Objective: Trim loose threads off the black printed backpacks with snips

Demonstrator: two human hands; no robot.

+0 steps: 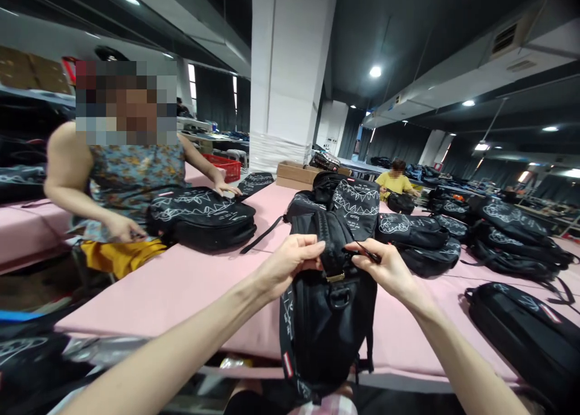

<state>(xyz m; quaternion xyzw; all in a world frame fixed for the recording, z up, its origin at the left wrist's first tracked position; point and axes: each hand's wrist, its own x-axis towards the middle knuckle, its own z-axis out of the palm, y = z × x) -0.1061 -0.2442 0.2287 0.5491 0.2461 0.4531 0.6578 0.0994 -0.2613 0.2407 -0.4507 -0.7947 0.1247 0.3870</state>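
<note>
A black backpack [333,336] stands on end at the table's front edge, its narrow side facing me. A D-shaped ring and a small gold-coloured metal piece show on its upper part. With thumb and fingers, my left hand [296,255] pinches the left edge of a black strap or zipped band [333,240] near the top. My right hand [385,267] is closed around a thin dark tool [368,253], perhaps thread snips, whose tip lies close to the band's right edge. Its fingers hide most of that tool.
Black backpacks with white line drawings [356,200] are heaped behind mine, with more stacked to the right [512,234]. One backpack [525,324] lies at the near right. Across the pink table [181,300], a person [131,173] handles another backpack [203,218]. A cardboard box [294,174] stands by the pillar.
</note>
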